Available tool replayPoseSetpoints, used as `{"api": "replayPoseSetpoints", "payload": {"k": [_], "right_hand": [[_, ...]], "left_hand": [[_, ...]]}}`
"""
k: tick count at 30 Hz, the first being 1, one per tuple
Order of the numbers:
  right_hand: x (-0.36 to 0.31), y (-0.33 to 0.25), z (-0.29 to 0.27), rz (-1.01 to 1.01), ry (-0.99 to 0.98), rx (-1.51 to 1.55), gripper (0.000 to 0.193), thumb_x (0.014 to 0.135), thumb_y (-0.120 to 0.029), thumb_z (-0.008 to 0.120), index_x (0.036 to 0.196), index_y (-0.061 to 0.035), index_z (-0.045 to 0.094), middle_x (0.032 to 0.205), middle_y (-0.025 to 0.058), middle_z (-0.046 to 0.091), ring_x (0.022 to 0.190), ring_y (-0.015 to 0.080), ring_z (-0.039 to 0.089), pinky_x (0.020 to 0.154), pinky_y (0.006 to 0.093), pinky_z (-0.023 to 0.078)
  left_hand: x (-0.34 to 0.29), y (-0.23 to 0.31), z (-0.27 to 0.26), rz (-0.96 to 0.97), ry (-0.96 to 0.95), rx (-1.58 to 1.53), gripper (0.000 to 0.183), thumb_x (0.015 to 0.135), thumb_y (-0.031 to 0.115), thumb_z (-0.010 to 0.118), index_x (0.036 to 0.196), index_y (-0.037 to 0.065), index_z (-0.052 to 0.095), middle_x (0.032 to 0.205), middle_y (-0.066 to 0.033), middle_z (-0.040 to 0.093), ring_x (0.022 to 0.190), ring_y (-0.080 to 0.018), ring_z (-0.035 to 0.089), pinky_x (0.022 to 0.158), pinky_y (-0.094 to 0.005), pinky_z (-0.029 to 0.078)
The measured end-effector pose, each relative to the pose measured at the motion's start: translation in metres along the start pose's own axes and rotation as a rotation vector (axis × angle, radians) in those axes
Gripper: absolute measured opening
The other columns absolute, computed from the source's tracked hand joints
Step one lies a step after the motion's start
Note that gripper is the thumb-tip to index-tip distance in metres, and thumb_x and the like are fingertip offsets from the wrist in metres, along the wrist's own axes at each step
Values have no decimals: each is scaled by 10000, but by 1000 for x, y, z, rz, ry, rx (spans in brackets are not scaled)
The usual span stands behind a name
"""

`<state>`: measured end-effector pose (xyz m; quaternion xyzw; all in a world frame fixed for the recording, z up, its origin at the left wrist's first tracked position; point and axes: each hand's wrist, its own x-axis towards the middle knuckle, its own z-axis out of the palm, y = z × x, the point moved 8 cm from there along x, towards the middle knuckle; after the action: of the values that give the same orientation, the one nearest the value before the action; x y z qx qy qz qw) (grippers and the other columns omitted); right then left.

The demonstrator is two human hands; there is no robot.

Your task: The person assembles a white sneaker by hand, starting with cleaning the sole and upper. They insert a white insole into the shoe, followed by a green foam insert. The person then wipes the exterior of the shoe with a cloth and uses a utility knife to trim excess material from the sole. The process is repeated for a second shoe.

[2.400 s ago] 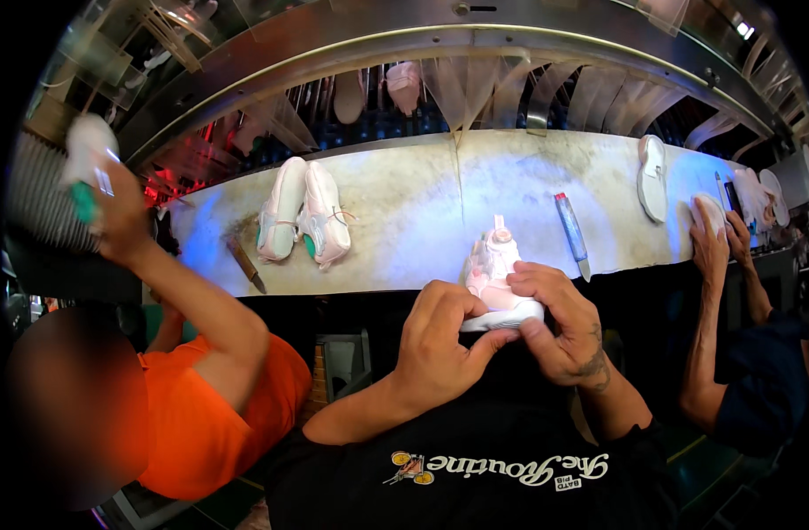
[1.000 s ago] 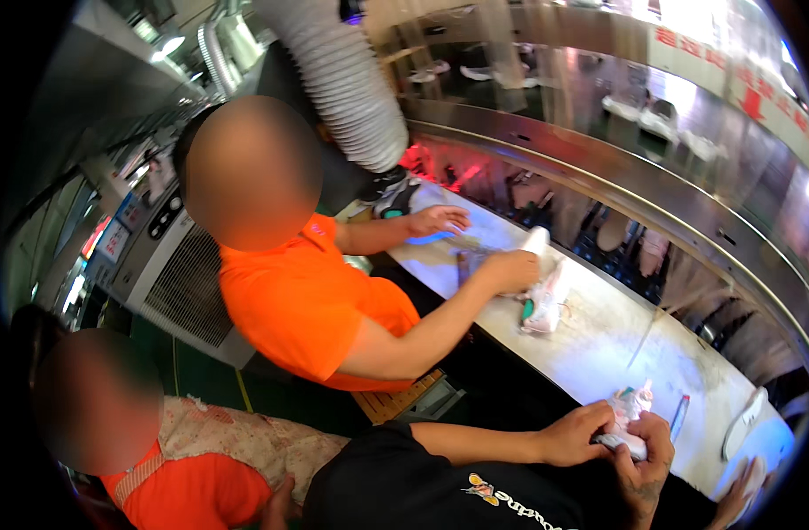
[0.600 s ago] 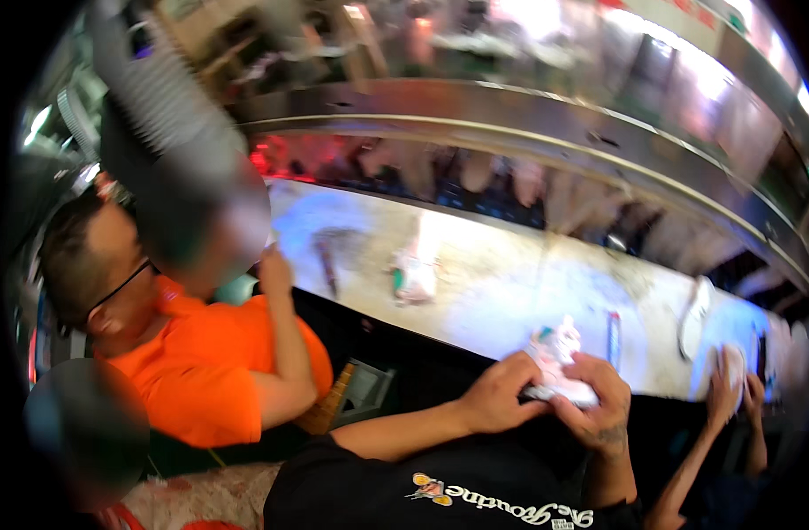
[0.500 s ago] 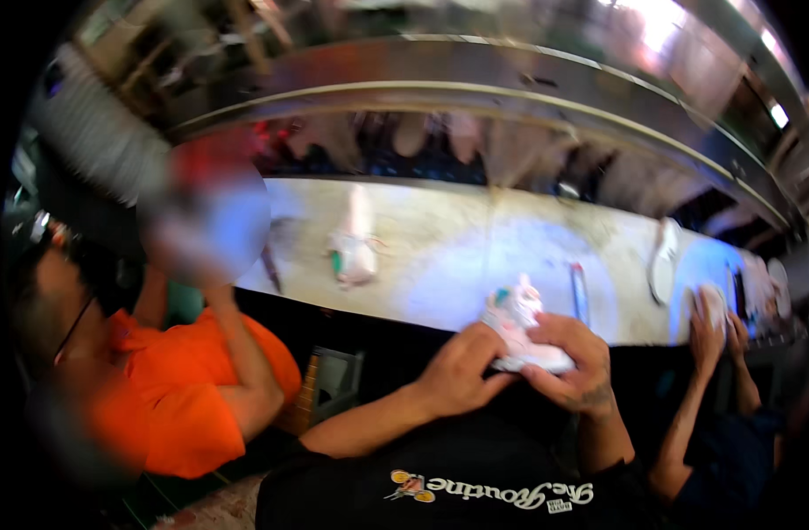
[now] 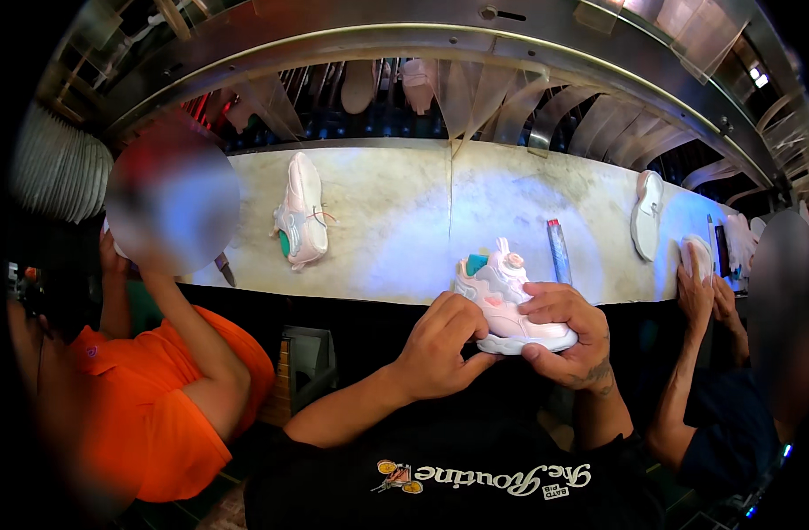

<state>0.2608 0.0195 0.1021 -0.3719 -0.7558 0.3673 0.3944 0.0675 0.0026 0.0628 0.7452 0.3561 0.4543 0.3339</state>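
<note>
A small pale pink sneaker [image 5: 503, 305] with a white sole and a teal patch at the heel opening is held upright at the table's near edge, its toe pointing right. My left hand [image 5: 440, 344] is closed at the heel end, its thumb and fingers pressed along the sole's edge. Wrapped round the toe is my right hand [image 5: 574, 336], fingers over the upper and thumb against the sole. Just beyond the right hand lies a slim red-and-blue stick-like tool [image 5: 558, 250]. Another pale pink sneaker [image 5: 303, 208] rests farther left on the table.
A long pale worktable [image 5: 369, 274] runs across, below a metal rack [image 5: 404, 55] with hanging clear strips. A white sole [image 5: 646, 216] lies at right, near a co-worker's hands [image 5: 694, 287] on a white shoe part. An orange-shirted person [image 5: 183, 380] stands at left, partly hidden by a blurred disc.
The table and everything on it have shifted left and up in the picture, which is sharper now. Both hands still hold the sneaker.
</note>
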Motion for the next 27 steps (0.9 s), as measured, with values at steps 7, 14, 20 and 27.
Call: {"api": "replayPoseSetpoints", "payload": {"k": [7,14,20,27], "right_hand": [[5,-4,3,-52,-69,4,359,762,-125,937,1054,-2,766,1180,151,806,1257,418,742,1046,484,595],[-1,-8,3,-35,-52,-17,356,759,-115,935,1054,-1,770,1178,141,804,1283,422,729,1049,482,599],[-2,-6,2,-65,-132,23,392,775,-121,923,1106,3,755,1221,151,778,1290,397,706,1085,483,564],[-8,-10,-11,349,-59,-192,697,799,-250,953,1353,19,626,1202,250,746,1186,417,733,1049,474,577]], "left_hand": [[-4,-2,-1,10,32,4,431,711,0,948,993,54,626,993,-108,630,881,-327,608,775,-411,513],[-1,-11,2,16,-14,30,478,669,10,954,1024,56,637,1034,-120,628,915,-339,603,794,-411,519],[24,-24,4,108,-96,157,1057,579,294,1046,1543,174,629,1674,-286,359,1512,-535,427,1203,-594,468],[14,-33,29,48,-48,150,994,612,363,1056,1509,166,675,1616,-323,406,1443,-516,492,1168,-586,492]]}}
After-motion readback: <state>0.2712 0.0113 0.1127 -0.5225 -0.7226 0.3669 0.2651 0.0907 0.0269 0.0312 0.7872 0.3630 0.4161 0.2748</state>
